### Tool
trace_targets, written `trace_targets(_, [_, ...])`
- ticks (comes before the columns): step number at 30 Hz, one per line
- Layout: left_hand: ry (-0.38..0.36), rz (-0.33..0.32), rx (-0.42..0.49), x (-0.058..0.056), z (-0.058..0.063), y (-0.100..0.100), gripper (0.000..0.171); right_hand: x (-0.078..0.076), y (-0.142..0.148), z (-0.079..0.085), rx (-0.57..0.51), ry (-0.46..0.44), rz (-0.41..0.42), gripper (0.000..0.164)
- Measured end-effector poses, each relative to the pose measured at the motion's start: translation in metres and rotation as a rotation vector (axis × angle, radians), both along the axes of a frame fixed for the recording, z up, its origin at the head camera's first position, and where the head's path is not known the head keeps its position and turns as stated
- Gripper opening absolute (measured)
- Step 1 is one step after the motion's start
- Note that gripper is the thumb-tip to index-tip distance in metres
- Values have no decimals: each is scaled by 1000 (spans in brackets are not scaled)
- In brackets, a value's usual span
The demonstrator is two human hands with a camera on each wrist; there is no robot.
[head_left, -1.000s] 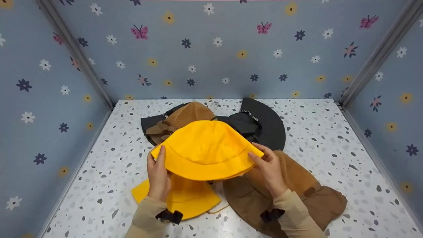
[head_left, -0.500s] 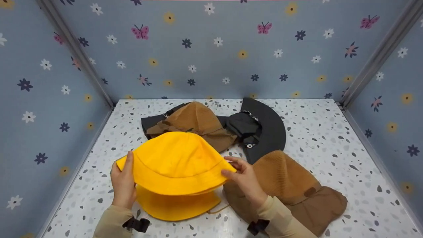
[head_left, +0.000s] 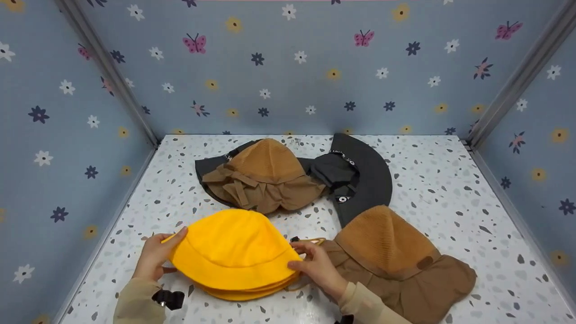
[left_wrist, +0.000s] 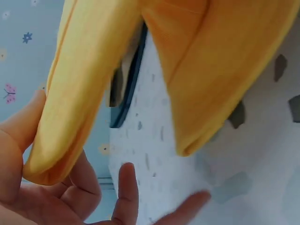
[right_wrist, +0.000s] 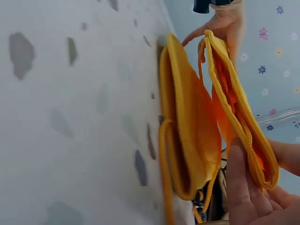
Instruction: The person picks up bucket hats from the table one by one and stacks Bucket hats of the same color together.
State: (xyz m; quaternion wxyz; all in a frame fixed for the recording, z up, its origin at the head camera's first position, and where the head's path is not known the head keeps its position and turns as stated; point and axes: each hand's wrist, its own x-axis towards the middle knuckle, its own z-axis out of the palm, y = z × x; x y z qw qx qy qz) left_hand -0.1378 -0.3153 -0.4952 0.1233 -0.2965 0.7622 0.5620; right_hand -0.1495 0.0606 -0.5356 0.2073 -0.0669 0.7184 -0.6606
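A yellow bucket hat (head_left: 236,252) spans between my two hands, folded flat with its crown away from me. My left hand (head_left: 153,256) pinches the left end of its brim between thumb and index finger; the other fingers spread out below in the left wrist view. The right end of the brim is pinched by my right hand (head_left: 320,269). Just under it lies a second yellow hat (right_wrist: 180,122) on the table, mostly covered in the head view. A thin yellow cord (right_wrist: 166,173) hangs from it in the right wrist view.
Right of the yellow hats lies a brown hat (head_left: 387,247) with a ribbed crown. Behind them, another brown hat (head_left: 267,164) overlaps a black hat (head_left: 207,166). A black wide-brimmed hat (head_left: 371,175) sits at the back right. Flowered panels (head_left: 288,81) enclose the speckled table (head_left: 432,180).
Both hands have brought the held yellow hat left and down, from above the pile to close over the other yellow hat. The brown and black hats behind have come into fuller view.
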Motion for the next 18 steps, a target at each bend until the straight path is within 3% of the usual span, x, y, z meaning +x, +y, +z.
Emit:
trace_targets(4, [7, 15, 51, -2, -11, 2, 90, -2, 2, -8, 54, 37, -1, 49])
trace_targets(10, [15, 55, 69, -3, -19, 5, 88, -5, 5, -13, 76, 31, -23, 47])
trace_targets(18, [5, 61, 23, -4, -26, 9, 85, -8, 7, -17, 111, 113, -32, 42])
